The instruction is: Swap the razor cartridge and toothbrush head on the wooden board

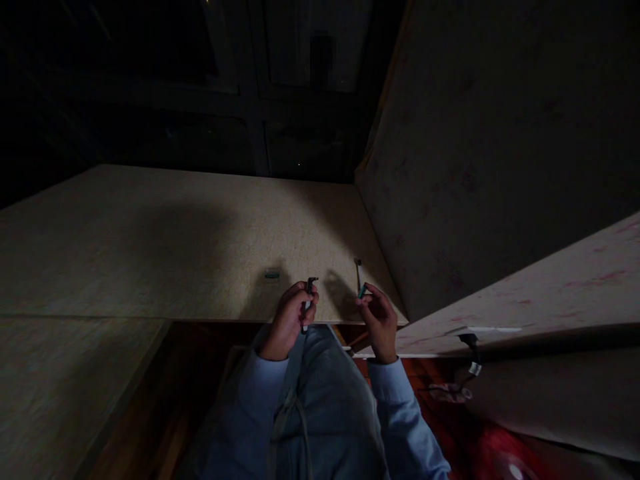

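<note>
My left hand (290,317) is closed around a slim dark tool (308,303) with a pale section on its handle and a bent tip at the top. The tool stands nearly upright near the table's front edge. To its right, my right hand (380,320) pinches a small green cylinder (361,291), like a battery, between thumb and fingers. Just behind that hand lies a thin pale stick (359,270) with a dark end. Another small green piece (272,275) rests on the table, behind and left of my left hand. The dim light hides finer details.
The pale table (200,247) reaches left and back to a dark window (305,140). A patterned wall or panel (480,200) borders it on the right. Below, a black plug with a cable (469,341) hangs at the right, above a reddish floor (430,420).
</note>
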A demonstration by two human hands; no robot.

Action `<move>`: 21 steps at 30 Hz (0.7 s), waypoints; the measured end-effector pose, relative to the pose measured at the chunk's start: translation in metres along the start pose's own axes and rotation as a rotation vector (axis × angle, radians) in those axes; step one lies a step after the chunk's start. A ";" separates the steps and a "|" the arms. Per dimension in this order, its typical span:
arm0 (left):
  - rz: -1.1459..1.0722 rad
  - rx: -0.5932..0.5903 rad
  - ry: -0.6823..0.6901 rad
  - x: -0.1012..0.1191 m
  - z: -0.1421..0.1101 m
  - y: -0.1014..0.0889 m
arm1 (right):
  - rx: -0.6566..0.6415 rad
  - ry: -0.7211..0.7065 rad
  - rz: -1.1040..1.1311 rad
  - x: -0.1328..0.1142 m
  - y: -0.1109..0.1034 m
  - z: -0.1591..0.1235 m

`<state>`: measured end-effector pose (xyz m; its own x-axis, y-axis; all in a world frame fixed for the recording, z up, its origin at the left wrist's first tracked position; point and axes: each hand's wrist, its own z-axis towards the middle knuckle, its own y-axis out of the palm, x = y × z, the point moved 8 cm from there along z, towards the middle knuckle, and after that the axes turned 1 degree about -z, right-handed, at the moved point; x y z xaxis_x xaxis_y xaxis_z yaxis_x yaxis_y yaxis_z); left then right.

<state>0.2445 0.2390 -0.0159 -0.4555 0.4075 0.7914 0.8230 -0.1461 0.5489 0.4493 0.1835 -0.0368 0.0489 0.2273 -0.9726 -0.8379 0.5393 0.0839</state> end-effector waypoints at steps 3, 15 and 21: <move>0.001 -0.034 -0.020 -0.002 -0.005 0.008 | -0.102 -0.041 0.040 -0.020 0.025 -0.007; 0.050 -0.060 0.122 0.025 -0.024 -0.004 | -0.533 -0.269 -0.056 -0.075 0.112 -0.024; 0.063 -0.080 0.105 0.026 -0.024 -0.013 | -0.628 -0.348 -0.040 -0.090 0.123 -0.023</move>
<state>0.2136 0.2304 0.0039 -0.4401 0.2996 0.8465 0.8235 -0.2412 0.5135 0.3290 0.2109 0.0562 0.1692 0.5188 -0.8380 -0.9811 0.0078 -0.1932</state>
